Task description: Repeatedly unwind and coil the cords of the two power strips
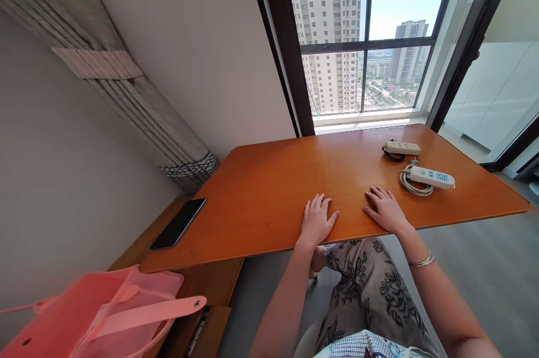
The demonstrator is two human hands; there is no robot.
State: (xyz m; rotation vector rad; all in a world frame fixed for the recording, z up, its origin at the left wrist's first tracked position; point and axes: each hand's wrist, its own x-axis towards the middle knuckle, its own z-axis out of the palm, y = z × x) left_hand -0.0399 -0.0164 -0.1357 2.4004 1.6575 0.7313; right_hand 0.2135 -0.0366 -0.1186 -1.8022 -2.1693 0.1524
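Resting palm-down on an orange-brown wooden tabletop (252, 201), the left hand (316, 221) and right hand (384, 210) lie well apart near its front edge, each with fingers loosely spread. The tabletop stretches in front of the seated person, below the window. Near the right hand, toward the tabletop's right side, lies a white power strip (434, 177) with blue-toned socket faces; its pale cable (416, 191) is coiled against its left end. Just behind it sits a cream power strip (403, 148), a black cord (394, 157) looped at its left.

A silver-toned bracelet (421, 261) circles the right wrist, and leaf-patterned trousers (370, 290) show below the front edge. At the tabletop's left edge lies a flat black-screened device (179, 224); whether phone or tablet, I cannot tell. A coral-pink bag (63, 307) with a broad strap stands at the lower left. Behind, a grey curtain (155, 116) is gathered by a pale pink tieback (99, 63), and the dark-framed window (366, 42) looks out on high-rise buildings (326, 10).
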